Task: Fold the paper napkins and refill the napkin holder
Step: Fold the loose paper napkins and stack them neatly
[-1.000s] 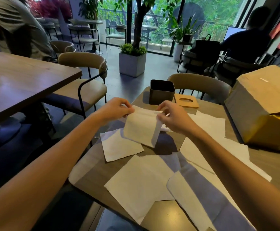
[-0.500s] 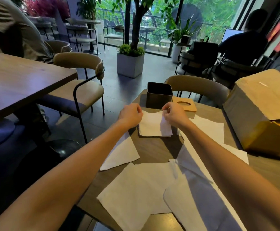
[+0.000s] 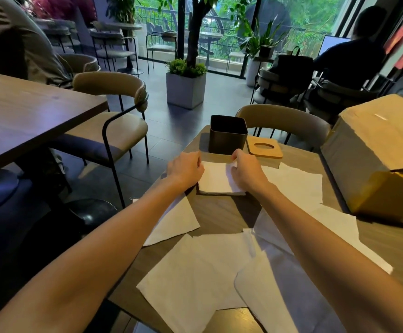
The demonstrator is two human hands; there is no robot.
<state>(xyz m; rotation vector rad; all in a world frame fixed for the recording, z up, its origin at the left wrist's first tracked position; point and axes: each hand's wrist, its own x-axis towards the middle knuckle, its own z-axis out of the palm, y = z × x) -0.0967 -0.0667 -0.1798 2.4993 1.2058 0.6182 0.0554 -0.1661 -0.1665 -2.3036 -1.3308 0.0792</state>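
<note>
A folded white napkin (image 3: 216,179) lies flat on the wooden table (image 3: 222,215), just in front of the black square napkin holder (image 3: 228,134). My left hand (image 3: 184,170) pinches its left edge with curled fingers. My right hand (image 3: 248,171) pinches its right side, where a corner lifts a little. The holder stands open at the top, and its inside looks dark. Its wooden lid (image 3: 265,150) with an oval slot lies to its right. Several unfolded napkins (image 3: 195,277) are spread over the near part of the table.
A large cardboard box (image 3: 378,159) fills the table's right side. A beige chair (image 3: 284,121) stands behind the table and another (image 3: 114,116) to the left beside a second wooden table (image 3: 27,111). People sit at the far left and far right.
The napkin I held up in the air has come down flat onto the table in front of the holder. Both hands moved forward with it and stay on its edges.
</note>
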